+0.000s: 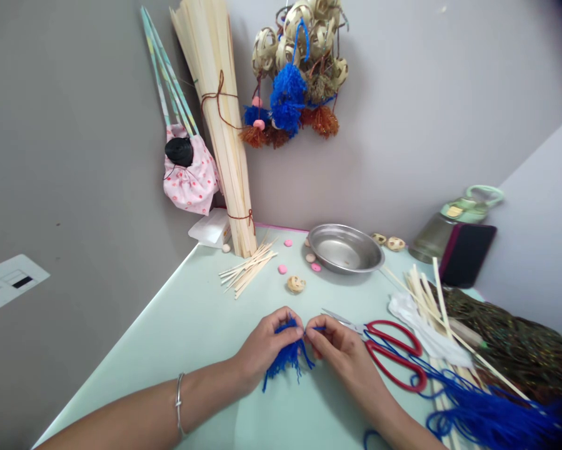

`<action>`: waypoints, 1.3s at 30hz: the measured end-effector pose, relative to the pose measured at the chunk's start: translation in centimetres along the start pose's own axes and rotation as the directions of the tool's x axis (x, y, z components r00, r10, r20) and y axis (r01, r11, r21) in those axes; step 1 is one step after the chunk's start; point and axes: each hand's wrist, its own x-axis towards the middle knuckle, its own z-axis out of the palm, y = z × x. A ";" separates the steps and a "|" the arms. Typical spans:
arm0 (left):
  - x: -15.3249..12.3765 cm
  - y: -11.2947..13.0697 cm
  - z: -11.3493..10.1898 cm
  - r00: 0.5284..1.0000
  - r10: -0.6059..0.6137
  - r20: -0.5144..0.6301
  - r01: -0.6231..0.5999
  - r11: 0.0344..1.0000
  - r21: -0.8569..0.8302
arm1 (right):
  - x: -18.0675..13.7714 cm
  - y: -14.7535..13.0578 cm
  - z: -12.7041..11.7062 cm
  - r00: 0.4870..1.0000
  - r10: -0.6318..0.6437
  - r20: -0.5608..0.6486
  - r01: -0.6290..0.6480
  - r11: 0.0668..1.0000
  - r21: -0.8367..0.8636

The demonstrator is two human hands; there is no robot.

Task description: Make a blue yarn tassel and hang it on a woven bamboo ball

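Observation:
My left hand is closed on a small blue yarn tassel, whose loose ends hang below the fingers. Close beside it, my right hand pinches a blue strand at the tassel's top between thumb and forefinger. Red-handled scissors lie on the table just right of my right hand, blades toward the left. A heap of blue yarn spreads at the lower right, with strands running under the scissors' handles.
A steel bowl stands at the back, near pink beads and a woven ball. Thin sticks lie left of it. At right are a phone, a green-lidded bottle and dark yarn.

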 end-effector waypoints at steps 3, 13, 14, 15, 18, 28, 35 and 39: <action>0.0 0.0 -0.1 0.999 0.026 0.018 -0.027 0.999 0.035 | 0.0 0.0 0.1 1.000 0.018 -0.018 -0.018 1.000 0.025; 0.1 0.2 0.0 0.999 -0.018 -0.026 0.017 0.999 -0.041 | -0.5 0.0 0.5 0.999 0.022 0.031 -0.024 0.998 0.066; 0.1 0.2 0.0 0.999 -0.029 -0.022 0.027 0.996 -0.080 | -0.4 0.0 0.6 0.999 0.027 0.039 -0.030 0.997 0.069; 0.1 0.3 0.0 0.999 -0.035 -0.019 0.032 0.993 -0.114 | -0.4 0.0 0.6 0.998 0.032 0.045 -0.035 0.997 0.069; 0.1 0.4 0.0 0.999 -0.024 -0.022 0.019 0.983 -0.181 | -0.3 0.2 0.5 0.999 0.032 0.042 -0.034 0.998 0.058; -0.1 0.5 0.0 1.000 -0.019 0.001 0.019 0.994 -0.109 | -0.2 0.2 0.4 1.000 0.026 0.012 -0.027 0.997 0.074; -0.1 0.4 0.1 1.000 -0.016 -0.004 0.015 0.991 -0.133 | -0.2 0.6 0.3 1.000 0.017 0.002 -0.017 0.996 0.086; 0.0 0.6 0.0 0.999 -0.037 0.030 0.042 0.977 -0.211 | -0.2 0.5 0.4 1.000 0.028 0.011 -0.029 0.996 0.079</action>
